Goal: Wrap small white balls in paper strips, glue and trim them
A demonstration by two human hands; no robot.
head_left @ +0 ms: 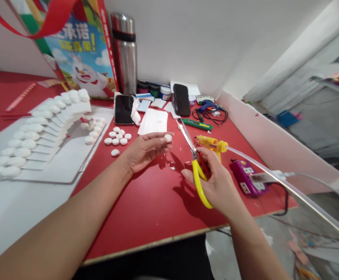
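Between the fingertips of my left hand (147, 149) is a small round white piece (167, 138). My right hand (213, 179) holds scissors (200, 182) with yellow handles, the blades pointing up and away, apart from the white piece. Left of my left hand, several similar round white pieces (119, 136) lie on the red table (146, 217). White paper scraps (172, 167) are scattered between my hands. Just beyond my right hand stands a yellow glue gun (213, 144) with a long clear stick in its back.
Rows of white pieces on stacked cards (46, 136) fill the left side. Behind are a gift bag (84, 58), steel thermos (125, 58), two phones (124, 109), paint jars (165, 92) and a green cutter (197, 124). At right, a purple power block (248, 177) trails cables.
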